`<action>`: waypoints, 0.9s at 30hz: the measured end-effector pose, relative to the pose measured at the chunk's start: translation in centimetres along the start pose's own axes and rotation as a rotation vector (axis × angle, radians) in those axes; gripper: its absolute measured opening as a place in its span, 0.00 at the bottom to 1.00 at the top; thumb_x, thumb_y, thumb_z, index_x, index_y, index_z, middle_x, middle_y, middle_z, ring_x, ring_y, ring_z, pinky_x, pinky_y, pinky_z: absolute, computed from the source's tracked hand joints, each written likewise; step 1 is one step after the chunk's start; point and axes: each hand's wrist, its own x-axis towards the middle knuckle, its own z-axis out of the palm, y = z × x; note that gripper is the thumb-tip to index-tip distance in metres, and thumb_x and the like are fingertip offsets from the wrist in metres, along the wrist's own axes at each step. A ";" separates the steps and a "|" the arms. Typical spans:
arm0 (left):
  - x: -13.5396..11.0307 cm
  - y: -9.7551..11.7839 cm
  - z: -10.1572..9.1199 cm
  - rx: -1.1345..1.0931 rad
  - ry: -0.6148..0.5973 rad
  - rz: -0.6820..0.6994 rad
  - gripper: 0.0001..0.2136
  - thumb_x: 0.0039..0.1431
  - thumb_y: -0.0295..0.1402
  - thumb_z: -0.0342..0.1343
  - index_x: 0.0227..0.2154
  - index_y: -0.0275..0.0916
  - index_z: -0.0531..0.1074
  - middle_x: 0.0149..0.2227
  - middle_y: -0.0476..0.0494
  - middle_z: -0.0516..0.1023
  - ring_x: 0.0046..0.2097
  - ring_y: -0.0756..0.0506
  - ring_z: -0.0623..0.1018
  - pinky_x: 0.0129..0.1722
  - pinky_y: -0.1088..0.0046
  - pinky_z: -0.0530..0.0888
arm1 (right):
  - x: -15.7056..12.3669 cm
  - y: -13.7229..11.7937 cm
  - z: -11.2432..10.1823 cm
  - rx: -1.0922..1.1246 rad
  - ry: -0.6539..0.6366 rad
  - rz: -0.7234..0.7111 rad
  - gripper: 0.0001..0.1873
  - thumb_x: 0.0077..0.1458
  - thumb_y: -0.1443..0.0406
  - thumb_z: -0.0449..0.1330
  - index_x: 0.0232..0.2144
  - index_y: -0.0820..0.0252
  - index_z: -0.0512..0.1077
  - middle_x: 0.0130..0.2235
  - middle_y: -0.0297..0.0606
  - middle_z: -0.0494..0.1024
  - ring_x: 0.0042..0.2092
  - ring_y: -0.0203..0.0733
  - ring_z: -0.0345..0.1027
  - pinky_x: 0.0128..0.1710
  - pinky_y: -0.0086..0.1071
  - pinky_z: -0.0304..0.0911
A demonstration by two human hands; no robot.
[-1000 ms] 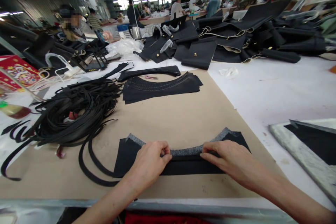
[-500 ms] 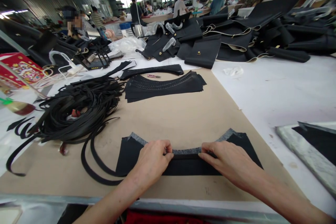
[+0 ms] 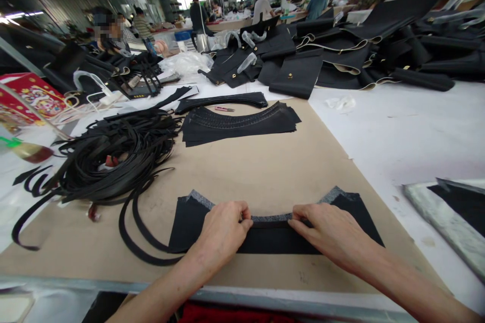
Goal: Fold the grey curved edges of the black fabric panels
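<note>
A curved black leather panel (image 3: 273, 239) with a grey edge lies on brown paper (image 3: 265, 171) at the near edge of the table. My left hand (image 3: 222, 232) pinches its folded grey edge left of the middle. My right hand (image 3: 329, 232) presses fingers together on the same edge to the right. Between the two hands a short stretch of the grey edge shows.
A tangle of black straps (image 3: 109, 161) lies to the left, with loose strips curling beside the panel. A stack of similar black panels (image 3: 238, 123) sits farther back. Piles of black bag parts (image 3: 359, 55) fill the far right. Other people work behind. A grey slab (image 3: 443, 222) lies at right.
Both hands stay on the panel's grey edge, and more of that edge is folded down between them. The view has shifted slightly left.
</note>
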 end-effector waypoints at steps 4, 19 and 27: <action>0.0 0.0 0.0 -0.004 -0.001 -0.007 0.03 0.50 0.32 0.55 0.25 0.43 0.73 0.23 0.53 0.73 0.29 0.49 0.72 0.27 0.74 0.54 | 0.0 0.0 0.1 -0.006 -0.005 0.008 0.16 0.58 0.59 0.48 0.23 0.54 0.69 0.25 0.36 0.75 0.29 0.43 0.69 0.26 0.32 0.44; -0.1 -0.2 0.1 0.008 -0.001 -0.026 0.04 0.50 0.32 0.55 0.25 0.43 0.75 0.24 0.51 0.75 0.31 0.48 0.74 0.29 0.73 0.57 | 0.4 -0.3 0.2 0.017 -0.024 -0.001 0.15 0.57 0.60 0.49 0.24 0.55 0.71 0.27 0.36 0.77 0.30 0.43 0.70 0.26 0.32 0.44; -0.1 -0.1 0.1 0.017 -0.010 -0.025 0.06 0.50 0.30 0.53 0.24 0.43 0.75 0.24 0.49 0.75 0.31 0.48 0.74 0.29 0.73 0.58 | 0.5 -0.4 0.4 0.011 -0.009 -0.007 0.14 0.56 0.59 0.50 0.23 0.55 0.70 0.27 0.37 0.77 0.31 0.43 0.70 0.25 0.32 0.44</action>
